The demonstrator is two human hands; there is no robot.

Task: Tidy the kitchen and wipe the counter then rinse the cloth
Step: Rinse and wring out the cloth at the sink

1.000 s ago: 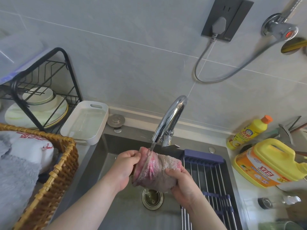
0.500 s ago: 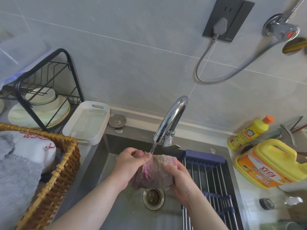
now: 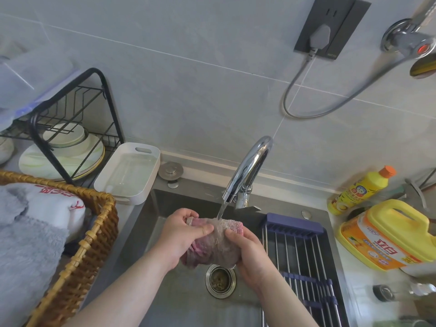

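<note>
Looks down on a pale worktop (image 3: 361, 289) with a steel sink (image 3: 146, 244) sunk into it. At the left, a wicker basket (image 3: 94, 244) piled with grey and white fabric; behind it, a black wire dish rack (image 3: 106, 95) holding plates and a bowl. Across the right half of the sink, a blue-framed draining rack (image 3: 297, 256). On the worktop right of the sink, a big yellow detergent jug (image 3: 389, 237); between dish rack and sink, a white tray (image 3: 103, 182). Runs a thin stream from the chrome tap (image 3: 250, 168) onto the cloth (image 3: 217, 244). Grips that pink-and-grey bundle over the basin, just above the drain (image 3: 220, 280): left hand (image 3: 181, 234) curled round its left side with the thumb pressed across the top, right hand (image 3: 250, 256) curled round its right side from below. Behind the jug, a smaller yellow bottle (image 3: 361, 190) with an orange cap. On the sink's back ledge, just beside the tray, a round metal plug (image 3: 170, 170).
</note>
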